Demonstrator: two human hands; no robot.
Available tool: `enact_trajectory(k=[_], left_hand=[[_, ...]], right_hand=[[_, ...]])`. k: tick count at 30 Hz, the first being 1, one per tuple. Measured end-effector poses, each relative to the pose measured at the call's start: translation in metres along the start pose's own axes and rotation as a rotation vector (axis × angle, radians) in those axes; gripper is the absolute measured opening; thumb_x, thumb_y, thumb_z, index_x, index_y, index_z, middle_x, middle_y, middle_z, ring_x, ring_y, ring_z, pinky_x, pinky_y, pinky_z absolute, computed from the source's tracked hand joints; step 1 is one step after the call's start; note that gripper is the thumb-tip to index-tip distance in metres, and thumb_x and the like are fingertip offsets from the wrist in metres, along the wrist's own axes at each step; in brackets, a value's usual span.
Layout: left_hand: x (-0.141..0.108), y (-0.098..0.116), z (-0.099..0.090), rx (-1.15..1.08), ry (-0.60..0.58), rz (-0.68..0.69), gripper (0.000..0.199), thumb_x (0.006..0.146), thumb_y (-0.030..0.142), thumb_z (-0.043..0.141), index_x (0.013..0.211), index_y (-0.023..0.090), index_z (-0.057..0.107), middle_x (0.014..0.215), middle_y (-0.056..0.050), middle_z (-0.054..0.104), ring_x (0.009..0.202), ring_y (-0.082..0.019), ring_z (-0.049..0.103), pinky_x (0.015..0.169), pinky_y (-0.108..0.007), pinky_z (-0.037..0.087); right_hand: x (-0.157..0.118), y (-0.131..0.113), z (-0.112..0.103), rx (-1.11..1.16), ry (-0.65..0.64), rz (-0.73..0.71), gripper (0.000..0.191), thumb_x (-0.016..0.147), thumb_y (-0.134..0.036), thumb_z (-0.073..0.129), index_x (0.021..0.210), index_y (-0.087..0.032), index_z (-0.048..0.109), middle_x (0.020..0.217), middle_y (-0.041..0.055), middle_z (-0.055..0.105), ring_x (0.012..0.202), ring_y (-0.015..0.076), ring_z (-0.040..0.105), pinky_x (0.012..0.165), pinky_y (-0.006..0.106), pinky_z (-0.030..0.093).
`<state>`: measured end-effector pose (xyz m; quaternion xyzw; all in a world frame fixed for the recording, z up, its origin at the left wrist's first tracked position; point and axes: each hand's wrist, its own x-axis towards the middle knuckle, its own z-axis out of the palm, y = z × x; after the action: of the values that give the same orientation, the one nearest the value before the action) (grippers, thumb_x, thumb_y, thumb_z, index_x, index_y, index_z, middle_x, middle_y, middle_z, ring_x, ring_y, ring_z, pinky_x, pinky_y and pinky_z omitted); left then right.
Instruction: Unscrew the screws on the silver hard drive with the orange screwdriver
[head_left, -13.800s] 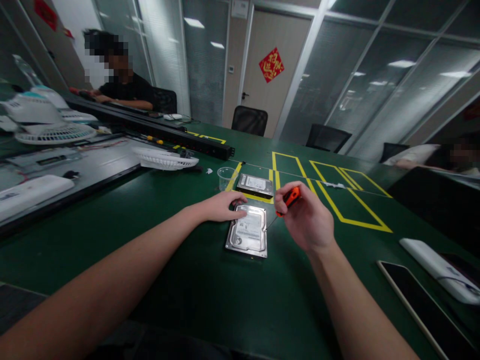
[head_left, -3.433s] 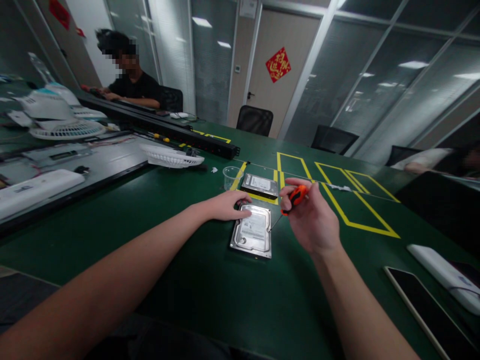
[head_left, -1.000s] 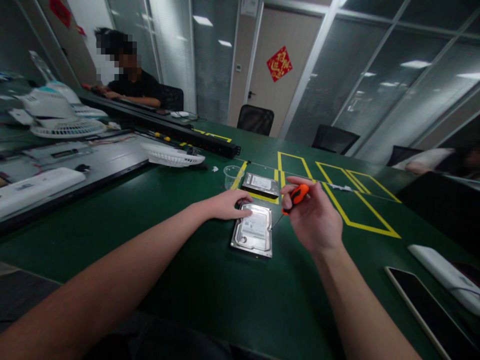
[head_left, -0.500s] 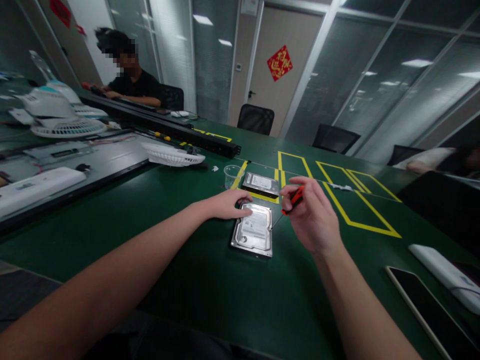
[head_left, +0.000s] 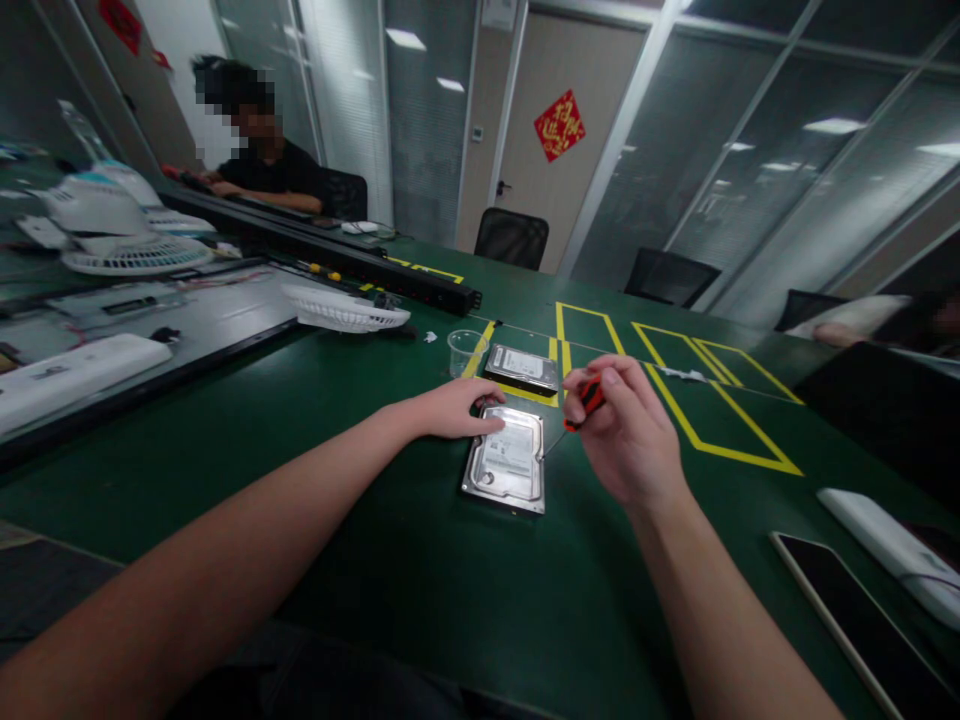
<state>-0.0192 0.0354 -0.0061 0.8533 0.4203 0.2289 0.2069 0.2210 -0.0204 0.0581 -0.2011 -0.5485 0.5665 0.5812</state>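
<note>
A silver hard drive (head_left: 508,460) with a white label lies flat on the green table in front of me. My left hand (head_left: 454,408) grips its far left corner, thumb on the top face and fingers curled by the far edge. In my right hand (head_left: 626,425) is a screwdriver (head_left: 592,398) with a red and black handle, held tilted. Its thin shaft slants down to the drive's right edge, where the tip meets a notch in the cover. Just beyond lies a second hard drive (head_left: 523,366), next to a clear plastic cup (head_left: 466,353).
Fan parts (head_left: 349,310), a long black bar (head_left: 420,285) and an opened flat panel (head_left: 247,315) lie on the left. A phone (head_left: 862,620) and a white device (head_left: 892,550) are at right. Yellow tape (head_left: 742,460) marks the table (head_left: 360,590). A person (head_left: 277,170) sits across.
My right hand has turned slightly around the screwdriver handle, its tip staying at the same spot. My left hand and both drives have not moved.
</note>
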Motion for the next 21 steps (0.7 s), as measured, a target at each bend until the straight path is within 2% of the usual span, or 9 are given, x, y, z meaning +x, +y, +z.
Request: enact_trajectory(k=[3,5,11,14,16,21], left_hand=[[-0.0003,0.0012,-0.0008,0.004,-0.002,0.0,0.052,0.089,0.05,0.066,0.129,0.017,0.065,0.124,-0.011,0.07,0.107,-0.025,0.067,0.091,-0.034,0.051],[-0.0006,0.0021,-0.0016,0.005,-0.001,-0.005,0.052,0.089,0.051,0.066,0.129,0.017,0.064,0.125,-0.011,0.07,0.107,-0.025,0.066,0.091,-0.034,0.051],[-0.0011,0.0024,-0.0018,-0.006,-0.007,-0.02,0.054,0.089,0.052,0.066,0.131,0.018,0.063,0.127,-0.012,0.069,0.109,-0.026,0.066,0.092,-0.036,0.051],[-0.0011,0.002,-0.0013,-0.011,-0.003,-0.022,0.054,0.088,0.052,0.066,0.131,0.018,0.063,0.126,-0.012,0.069,0.109,-0.027,0.066,0.092,-0.036,0.051],[-0.001,0.0018,-0.0013,-0.016,-0.004,-0.017,0.054,0.088,0.052,0.066,0.13,0.018,0.064,0.126,-0.012,0.069,0.109,-0.026,0.066,0.092,-0.036,0.05],[-0.0006,0.0014,-0.0017,-0.013,-0.006,-0.016,0.053,0.089,0.053,0.066,0.129,0.019,0.064,0.126,-0.012,0.069,0.108,-0.026,0.066,0.091,-0.036,0.051]], right_hand=[[0.0015,0.0004,-0.0012,0.003,0.001,0.003,0.029,0.103,-0.039,0.049,0.103,-0.022,0.072,0.088,0.0052,0.066,0.065,0.014,0.05,0.062,0.031,0.04],[0.0021,0.0006,-0.0026,0.0,0.004,0.019,0.035,0.104,-0.041,0.045,0.099,-0.02,0.073,0.087,0.0059,0.065,0.066,0.0144,0.051,0.062,0.031,0.041],[0.0006,-0.0004,-0.0021,-0.02,0.002,-0.003,0.019,0.1,-0.032,0.056,0.087,-0.022,0.063,0.091,0.0049,0.066,0.076,0.0161,0.058,0.067,0.031,0.043],[-0.0002,-0.0011,-0.0003,-0.008,0.004,0.015,0.012,0.098,-0.029,0.06,0.087,-0.025,0.057,0.092,0.0024,0.067,0.069,0.0145,0.056,0.063,0.03,0.04],[-0.0002,-0.0011,0.0001,-0.019,0.006,0.022,0.009,0.097,-0.031,0.06,0.09,-0.026,0.06,0.089,0.0013,0.066,0.063,0.0133,0.051,0.061,0.03,0.039],[0.0009,-0.0007,-0.0019,-0.043,0.012,0.035,0.032,0.101,-0.045,0.046,0.097,-0.024,0.071,0.084,0.0042,0.063,0.063,0.015,0.049,0.062,0.032,0.042]])
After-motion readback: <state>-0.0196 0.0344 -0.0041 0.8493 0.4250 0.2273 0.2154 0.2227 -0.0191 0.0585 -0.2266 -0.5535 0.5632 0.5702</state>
